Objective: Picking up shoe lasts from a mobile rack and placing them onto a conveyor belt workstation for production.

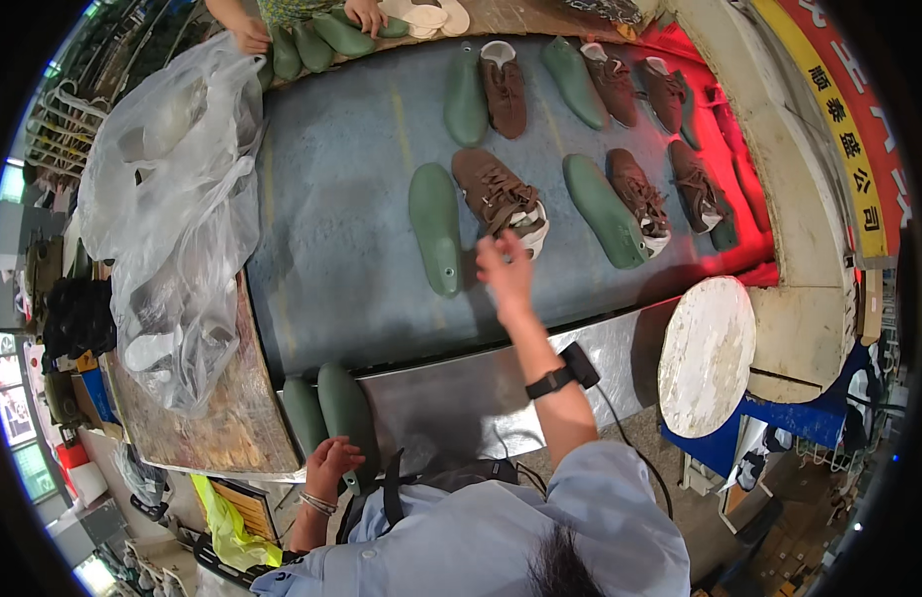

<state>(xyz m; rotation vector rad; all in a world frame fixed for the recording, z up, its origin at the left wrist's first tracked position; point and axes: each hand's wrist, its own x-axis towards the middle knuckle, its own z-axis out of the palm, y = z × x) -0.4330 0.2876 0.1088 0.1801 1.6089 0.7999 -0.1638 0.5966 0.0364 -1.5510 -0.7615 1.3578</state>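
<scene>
My right hand (506, 267) is stretched out over the blue-grey conveyor belt (331, 229), its fingers loosely curled and apart, with nothing clasped between them. The brown lace-up shoe (486, 184) lies just beyond my fingertips, toe pointing away from me, its heel and white lining nearest my grip; whether a fingertip brushes that heel, I cannot tell. A green shoe last (434, 224) lies on the belt to the left of the shoe, near my right hand but outside its reach of fingers (a narrow strip of belt shows between last and shoe).

My left hand (331, 463) is low and close to my body, fingers bent, at the near end of the right-hand one of two green lasts (346, 403) set side by side by the belt's near edge. I cannot tell whether those fingers are clamped on it or only beside it.

Further right, more brown shoes (635, 184) sit paired with green lasts towards a red glow (754, 214). Across the belt, a co-worker's hands (366, 15) are near other green lasts, and a clear plastic bag (182, 199) lies heaped at left.
</scene>
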